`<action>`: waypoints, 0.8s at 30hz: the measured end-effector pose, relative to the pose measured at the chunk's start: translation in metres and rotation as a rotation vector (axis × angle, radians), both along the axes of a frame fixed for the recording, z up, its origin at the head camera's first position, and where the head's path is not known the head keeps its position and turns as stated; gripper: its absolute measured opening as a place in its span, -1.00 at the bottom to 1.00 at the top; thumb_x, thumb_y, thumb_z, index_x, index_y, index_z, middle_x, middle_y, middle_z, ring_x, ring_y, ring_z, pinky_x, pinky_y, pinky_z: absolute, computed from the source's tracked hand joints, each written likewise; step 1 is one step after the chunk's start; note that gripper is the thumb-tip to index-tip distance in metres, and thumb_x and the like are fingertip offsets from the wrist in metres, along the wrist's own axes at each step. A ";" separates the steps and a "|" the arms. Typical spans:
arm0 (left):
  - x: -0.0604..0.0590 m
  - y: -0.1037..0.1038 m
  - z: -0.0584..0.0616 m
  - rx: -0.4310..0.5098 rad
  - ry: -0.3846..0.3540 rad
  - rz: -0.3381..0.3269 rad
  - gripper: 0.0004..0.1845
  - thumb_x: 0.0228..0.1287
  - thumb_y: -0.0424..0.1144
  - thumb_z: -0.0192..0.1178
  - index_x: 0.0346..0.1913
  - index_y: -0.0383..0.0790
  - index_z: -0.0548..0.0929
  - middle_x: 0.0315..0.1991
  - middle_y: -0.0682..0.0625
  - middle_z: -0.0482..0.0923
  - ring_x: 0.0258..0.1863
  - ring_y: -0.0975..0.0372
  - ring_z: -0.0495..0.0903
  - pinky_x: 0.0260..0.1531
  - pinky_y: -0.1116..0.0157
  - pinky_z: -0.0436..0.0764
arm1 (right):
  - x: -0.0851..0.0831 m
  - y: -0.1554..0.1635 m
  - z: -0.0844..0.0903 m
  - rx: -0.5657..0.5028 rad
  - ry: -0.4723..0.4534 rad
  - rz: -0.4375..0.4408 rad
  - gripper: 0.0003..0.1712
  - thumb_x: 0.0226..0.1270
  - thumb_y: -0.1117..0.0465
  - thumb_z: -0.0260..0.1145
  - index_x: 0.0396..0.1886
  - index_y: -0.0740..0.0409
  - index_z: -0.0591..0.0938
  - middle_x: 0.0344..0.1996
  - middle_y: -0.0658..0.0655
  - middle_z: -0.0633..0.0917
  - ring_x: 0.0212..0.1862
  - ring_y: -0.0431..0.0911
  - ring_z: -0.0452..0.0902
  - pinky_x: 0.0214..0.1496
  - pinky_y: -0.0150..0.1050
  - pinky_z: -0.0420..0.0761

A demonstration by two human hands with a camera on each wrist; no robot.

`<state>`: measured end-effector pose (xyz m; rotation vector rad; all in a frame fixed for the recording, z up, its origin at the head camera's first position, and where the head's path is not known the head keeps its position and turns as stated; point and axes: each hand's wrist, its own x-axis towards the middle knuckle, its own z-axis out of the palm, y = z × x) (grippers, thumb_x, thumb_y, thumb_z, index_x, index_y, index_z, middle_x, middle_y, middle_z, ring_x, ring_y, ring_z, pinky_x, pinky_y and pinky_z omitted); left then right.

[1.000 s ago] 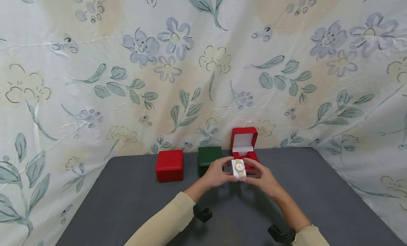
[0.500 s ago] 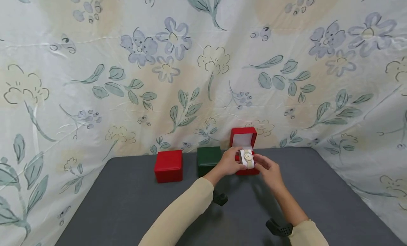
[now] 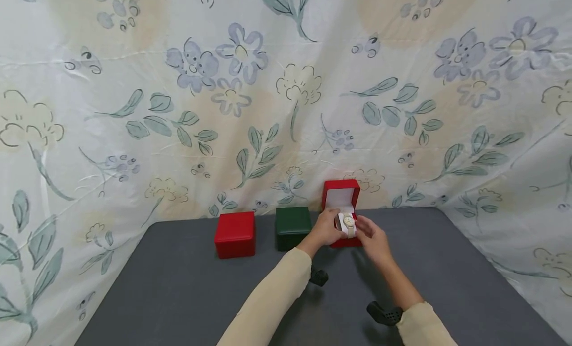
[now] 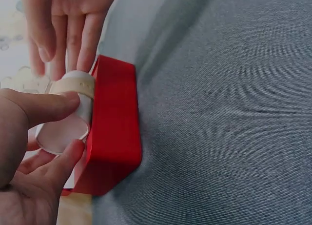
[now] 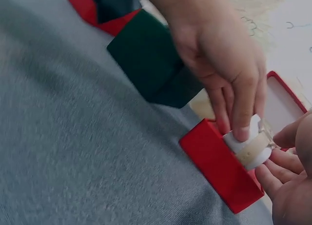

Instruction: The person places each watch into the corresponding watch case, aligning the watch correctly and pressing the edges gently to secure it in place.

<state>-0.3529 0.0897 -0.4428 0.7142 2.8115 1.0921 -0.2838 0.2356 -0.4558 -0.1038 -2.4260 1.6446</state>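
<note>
A wristwatch with a cream strap sits round a white cushion, partly inside the base of a red watch box. The box's lid stands raised at the back, showing a white lining. My left hand grips the cushion's left end, thumb on one side and fingers on the other. At the other end is my right hand, its fingers extended close to the cushion and strap. Whether those fingertips touch it is hard to tell. Fingers and cushion hide the box's inside.
Left of the open box stands a closed dark green box. Farther left is a closed red box. All rest on a grey table, in front of a floral cloth. A black wrist band is on each wrist.
Both hands have carried the watch on its cushion back and slightly right, from in front of the open red box into its base. In the last half second it has barely shifted.
</note>
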 end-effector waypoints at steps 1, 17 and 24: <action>-0.001 0.000 -0.001 -0.007 0.000 0.000 -0.25 0.10 -0.18 0.42 0.36 -0.22 0.38 0.34 -0.10 0.35 0.24 0.12 0.40 0.25 0.17 0.49 | -0.001 0.000 -0.001 0.013 0.000 0.005 -0.37 0.48 0.34 0.05 0.48 0.29 0.13 0.35 0.36 0.40 0.36 0.18 0.36 0.34 0.00 0.43; -0.006 0.004 -0.003 -0.097 -0.014 -0.003 -0.25 0.15 -0.15 0.38 0.40 -0.19 0.35 0.33 -0.08 0.42 0.26 0.13 0.44 0.26 0.19 0.48 | -0.008 -0.002 -0.014 0.439 0.122 -0.033 -0.45 0.39 0.29 0.17 0.36 0.19 0.40 0.34 0.29 0.44 0.35 0.24 0.34 0.34 0.22 0.34; 0.001 0.013 -0.007 -0.196 0.118 0.048 -0.40 0.13 -0.12 0.37 0.23 -0.21 0.51 0.18 -0.05 0.52 0.05 0.17 0.57 0.13 0.25 0.57 | -0.011 -0.004 -0.016 0.589 0.153 0.017 -0.45 0.34 0.28 0.20 0.32 0.32 0.42 0.32 0.34 0.44 0.37 0.34 0.26 0.34 0.27 0.29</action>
